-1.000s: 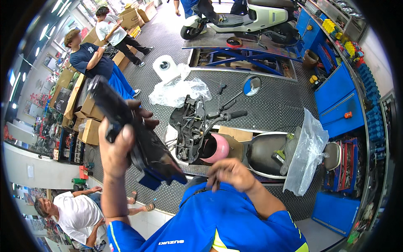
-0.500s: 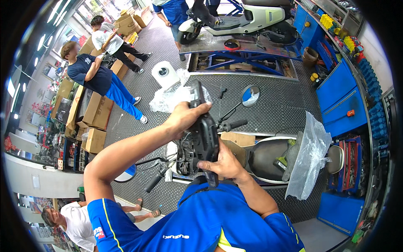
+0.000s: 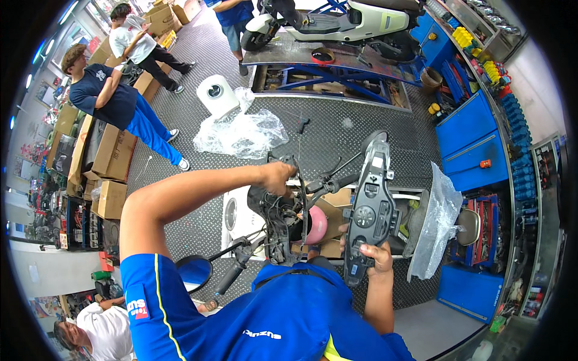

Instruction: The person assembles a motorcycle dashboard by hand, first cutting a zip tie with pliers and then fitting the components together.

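Observation:
My right hand [image 3: 376,256] grips the lower end of a long black plastic panel [image 3: 368,207], fingers behind and thumb on its face. Moulded recesses, clips and a round vent-like form show on the panel, which stands out to the right, apart from the scooter. My left hand [image 3: 279,177] is closed at the top of the scooter's stripped front, beside a black cable [image 3: 303,207]; what its fingers hold is hidden. Below it lie the exposed wiring and black frame parts [image 3: 278,231]. The handlebar grip [image 3: 229,280] sticks out toward me at the near left.
A rounded pink object [image 3: 316,225] sits behind the wiring. Clear plastic wrap [image 3: 241,135] and a white rounded housing [image 3: 218,96] lie on the floor ahead. Another scooter [image 3: 337,27] stands on a lift. Blue cabinets [image 3: 469,162] line the right; several people stand at the left and back.
The black panel, held in both hands before, has swung right and turned its face, now in my right hand alone. My left hand has let it go and lowered to the scooter's front.

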The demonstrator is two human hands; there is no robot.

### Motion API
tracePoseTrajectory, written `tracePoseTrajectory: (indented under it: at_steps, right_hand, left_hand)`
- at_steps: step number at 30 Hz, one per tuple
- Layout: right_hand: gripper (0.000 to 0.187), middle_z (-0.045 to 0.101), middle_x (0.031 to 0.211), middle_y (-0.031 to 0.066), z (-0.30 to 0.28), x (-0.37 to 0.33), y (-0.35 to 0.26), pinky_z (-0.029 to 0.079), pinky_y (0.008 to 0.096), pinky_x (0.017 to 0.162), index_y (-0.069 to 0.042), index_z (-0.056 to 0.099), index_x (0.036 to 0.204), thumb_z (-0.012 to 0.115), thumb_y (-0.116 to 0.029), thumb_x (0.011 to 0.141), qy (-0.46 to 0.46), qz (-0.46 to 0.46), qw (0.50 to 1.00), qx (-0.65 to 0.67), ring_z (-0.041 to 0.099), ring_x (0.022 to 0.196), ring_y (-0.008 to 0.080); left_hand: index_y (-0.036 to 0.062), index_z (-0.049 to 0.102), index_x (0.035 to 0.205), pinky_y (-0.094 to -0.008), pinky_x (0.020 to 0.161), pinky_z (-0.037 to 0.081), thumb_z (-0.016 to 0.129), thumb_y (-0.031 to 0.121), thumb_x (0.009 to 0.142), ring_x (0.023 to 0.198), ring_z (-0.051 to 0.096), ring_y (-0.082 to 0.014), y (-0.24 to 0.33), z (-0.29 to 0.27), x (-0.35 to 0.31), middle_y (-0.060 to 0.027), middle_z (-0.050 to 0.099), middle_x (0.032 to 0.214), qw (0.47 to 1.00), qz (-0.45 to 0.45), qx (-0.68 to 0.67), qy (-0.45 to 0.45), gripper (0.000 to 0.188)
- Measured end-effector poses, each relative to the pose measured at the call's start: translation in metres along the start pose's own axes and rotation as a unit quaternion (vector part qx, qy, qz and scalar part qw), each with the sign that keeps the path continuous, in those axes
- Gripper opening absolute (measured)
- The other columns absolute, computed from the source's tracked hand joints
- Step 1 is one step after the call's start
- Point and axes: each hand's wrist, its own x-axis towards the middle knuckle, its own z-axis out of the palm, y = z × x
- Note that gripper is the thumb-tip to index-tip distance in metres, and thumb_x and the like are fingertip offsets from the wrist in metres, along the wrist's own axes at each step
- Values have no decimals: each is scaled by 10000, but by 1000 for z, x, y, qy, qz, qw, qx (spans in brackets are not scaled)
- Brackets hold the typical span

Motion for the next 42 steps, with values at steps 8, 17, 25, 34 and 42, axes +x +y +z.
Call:
tracePoseTrajectory:
  at_steps: [8, 17, 25, 34, 42]
  right_hand:
    - [781, 642, 1345, 344, 23, -3, 33, 656, 488, 902, 98, 470, 1489, 734, -104, 782, 60, -15, 998, 12, 755, 1049, 382]
    - [761, 644, 1373, 347, 21, -3, 54, 666, 477, 903, 102, 490, 1488, 714, -101, 789, 69, 40, 997, 24, 769, 1028, 393]
    - [708, 717, 1300, 241, 54, 31, 52, 632, 458, 954, 95, 590, 1414, 720, -116, 750, 76, 61, 995, 9, 762, 1055, 332]
    - [594, 752, 1214, 95, 48, 56, 96, 572, 351, 960, 3, 649, 1374, 724, -32, 786, 80, 61, 995, 5, 723, 1043, 204]
    - [654, 716, 1307, 176, 74, 50, 66, 616, 387, 955, 47, 600, 1433, 694, -66, 796, 28, 22, 999, 13, 724, 1134, 264]
  left_hand:
    - [-24, 612, 1377, -422, 1014, 550, 857, 211, 792, 1166, 712, -342, -35, 74, 19, -240, 742, 1225, 981, 68, -179, 11, 676]
    - [-14, 709, 1018, -414, 824, 566, 774, 122, 918, 881, 729, -243, -55, 55, -74, -156, 759, 926, 957, 0, -266, 113, 181]
    - [-51, 702, 954, -442, 752, 535, 749, 177, 988, 797, 681, -299, -71, 120, -96, -205, 720, 882, 923, -73, -245, 289, 236]
    - [-36, 657, 1090, -435, 763, 532, 715, 143, 1017, 792, 676, -285, -60, 139, -106, -185, 711, 865, 876, -132, -339, 318, 202]
    - [-12, 660, 1085, -296, 732, 504, 711, 44, 998, 806, 595, -95, -36, 85, -143, -22, 664, 874, 804, -38, -474, 357, 115]
